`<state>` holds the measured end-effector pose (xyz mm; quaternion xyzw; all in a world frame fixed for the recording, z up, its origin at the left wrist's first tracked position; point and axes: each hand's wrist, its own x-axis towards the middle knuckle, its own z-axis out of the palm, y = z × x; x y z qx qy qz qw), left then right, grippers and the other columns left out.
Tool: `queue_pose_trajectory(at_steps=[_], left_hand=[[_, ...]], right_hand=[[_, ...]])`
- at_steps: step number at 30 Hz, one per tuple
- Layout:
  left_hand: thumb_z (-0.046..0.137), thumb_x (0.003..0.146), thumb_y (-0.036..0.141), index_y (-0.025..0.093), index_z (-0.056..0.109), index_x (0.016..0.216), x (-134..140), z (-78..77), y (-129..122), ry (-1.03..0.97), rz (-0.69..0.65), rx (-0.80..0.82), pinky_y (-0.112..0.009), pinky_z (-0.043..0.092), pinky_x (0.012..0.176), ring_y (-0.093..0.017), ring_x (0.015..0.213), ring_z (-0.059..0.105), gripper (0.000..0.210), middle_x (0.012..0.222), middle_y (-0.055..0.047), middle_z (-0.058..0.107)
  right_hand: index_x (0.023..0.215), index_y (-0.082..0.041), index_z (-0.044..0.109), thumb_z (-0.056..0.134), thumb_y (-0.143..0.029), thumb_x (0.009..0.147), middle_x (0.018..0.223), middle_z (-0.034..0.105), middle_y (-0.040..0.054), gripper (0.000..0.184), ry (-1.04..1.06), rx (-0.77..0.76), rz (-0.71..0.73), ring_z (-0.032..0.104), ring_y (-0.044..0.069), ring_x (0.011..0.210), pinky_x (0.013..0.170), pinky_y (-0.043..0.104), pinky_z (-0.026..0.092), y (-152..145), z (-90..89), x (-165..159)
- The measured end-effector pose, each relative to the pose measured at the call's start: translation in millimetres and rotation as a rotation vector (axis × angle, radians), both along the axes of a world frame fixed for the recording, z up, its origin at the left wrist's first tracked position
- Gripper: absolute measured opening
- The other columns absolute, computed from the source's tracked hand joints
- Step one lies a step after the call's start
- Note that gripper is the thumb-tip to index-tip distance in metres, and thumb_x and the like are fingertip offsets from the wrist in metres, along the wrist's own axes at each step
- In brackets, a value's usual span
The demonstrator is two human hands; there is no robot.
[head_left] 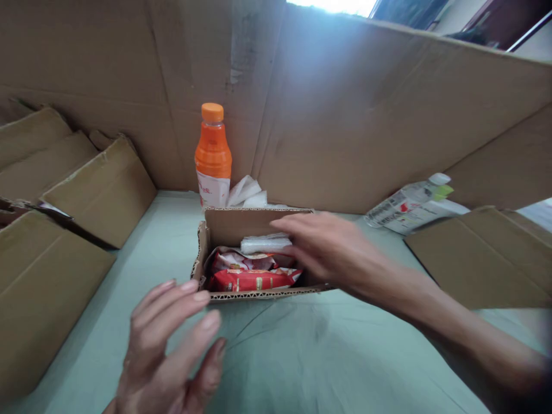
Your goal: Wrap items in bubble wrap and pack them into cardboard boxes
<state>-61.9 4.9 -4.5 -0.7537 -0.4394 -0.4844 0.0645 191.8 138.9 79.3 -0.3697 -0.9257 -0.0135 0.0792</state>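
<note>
A small cardboard box (259, 296) with its top uncovered stands in front of me. Inside it lie a red printed packet (259, 280) and a white-and-red packet (244, 261) behind that. A folded piece of clear-white plastic wrap (264, 244) rests on top at the back. My right hand (325, 247) reaches over the box's right end, fingers stretched and apart beside the plastic wrap's right end; whether they touch it I cannot tell. My left hand (176, 345) is open and holds nothing, its fingertips close to the box's front left corner.
Behind the box stand an orange drink bottle (213, 155) and crumpled white wrap (248, 192). A clear bottle (405, 201) leans at the back right. Cardboard boxes (103, 195) stand at left, and another box (483, 259) at right. A tall cardboard wall (353, 126) closes the back.
</note>
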Motion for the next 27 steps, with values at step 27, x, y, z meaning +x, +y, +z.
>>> queue_pose_trajectory(at_steps=[27], left_hand=[[0.083,0.064,0.052,0.014,0.060,0.123,-16,-63.1,-68,-1.007,0.003,-0.945,-0.042,0.050,0.102,-0.032,0.119,0.063,0.074,0.122,-0.014,0.070]], right_hand=[[0.124,-0.017,0.061,0.064,-0.045,0.084,0.118,0.070,0.0138,0.049,0.880,-0.360,-0.504,0.065,0.032,0.109,0.092,0.045,0.054,-184,-133.5,6]])
